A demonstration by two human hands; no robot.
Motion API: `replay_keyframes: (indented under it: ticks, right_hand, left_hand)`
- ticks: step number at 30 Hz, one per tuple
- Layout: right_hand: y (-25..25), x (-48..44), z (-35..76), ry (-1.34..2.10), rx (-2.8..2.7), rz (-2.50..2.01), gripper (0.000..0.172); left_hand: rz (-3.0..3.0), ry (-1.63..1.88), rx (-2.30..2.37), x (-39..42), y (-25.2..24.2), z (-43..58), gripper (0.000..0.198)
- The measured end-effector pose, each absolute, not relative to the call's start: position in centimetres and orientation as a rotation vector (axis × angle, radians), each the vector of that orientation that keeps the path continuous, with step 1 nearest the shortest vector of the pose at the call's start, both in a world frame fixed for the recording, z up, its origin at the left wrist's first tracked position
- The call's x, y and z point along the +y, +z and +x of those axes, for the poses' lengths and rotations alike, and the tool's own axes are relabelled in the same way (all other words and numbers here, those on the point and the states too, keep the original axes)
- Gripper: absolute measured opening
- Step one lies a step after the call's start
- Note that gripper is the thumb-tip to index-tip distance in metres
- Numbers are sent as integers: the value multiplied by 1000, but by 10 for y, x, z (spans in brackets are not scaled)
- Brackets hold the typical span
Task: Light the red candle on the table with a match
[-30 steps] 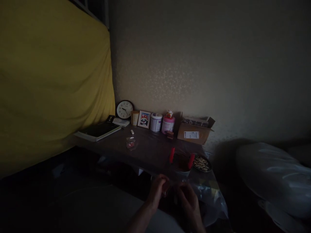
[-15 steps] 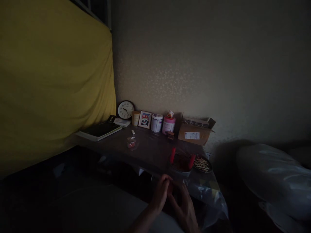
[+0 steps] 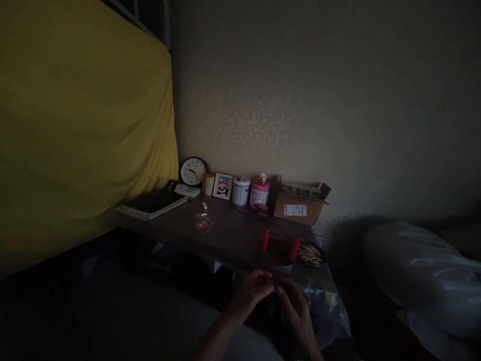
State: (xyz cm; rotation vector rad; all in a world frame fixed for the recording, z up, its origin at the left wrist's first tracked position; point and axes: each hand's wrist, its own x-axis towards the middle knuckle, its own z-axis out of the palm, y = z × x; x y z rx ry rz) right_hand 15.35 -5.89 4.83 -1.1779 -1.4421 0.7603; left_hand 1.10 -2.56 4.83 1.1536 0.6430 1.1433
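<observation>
My left hand [image 3: 251, 292] is closed at the near edge of the table, thumb and fingertips pinched together. Close beside it on the right, my right hand [image 3: 296, 307] has its fingers curled, with the fingertips almost meeting those of the left. Whatever the two hands hold is too dark and small to make out. Just beyond them stands a pot with two upright red handles [image 3: 293, 249] and dark reddish contents. Touching or close to its right side is a round dish of pale, short stick-like pieces [image 3: 311, 253].
Along the wall stand a clock [image 3: 193, 171], a panda picture [image 3: 223, 186], a white tin [image 3: 241, 191], a pink-lidded tub [image 3: 259, 194] and an open cardboard box [image 3: 299, 205]. A small clear packet [image 3: 202, 222] lies mid-table. Books [image 3: 154, 204] lie left; clear plastic [image 3: 330, 306] hangs over the near edge.
Both hands have shifted slightly right, and their fingertips have drawn apart a little. A reddish patch seen between them before is no longer visible. The view has moved slightly.
</observation>
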Motion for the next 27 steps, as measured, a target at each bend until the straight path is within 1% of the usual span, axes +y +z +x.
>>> replay_keyframes:
  ticks: [6, 15, 23, 27]
  right_hand:
    - [47, -59, 156, 740, -1441, -1175, 24]
    - [45, -58, 160, 700, -1427, -1209, 29]
    - [42, -57, 161, 669, -1472, -1214, 28]
    - [41, -57, 161, 667, -1481, -1231, 28]
  left_hand:
    - [1137, 1136, 636, -21, 42, 13, 35]
    - [1163, 1088, 667, -25, 47, 13, 39]
    - [1192, 1127, 694, -24, 42, 11, 33]
    - [1182, 1120, 703, -24, 42, 10, 34]
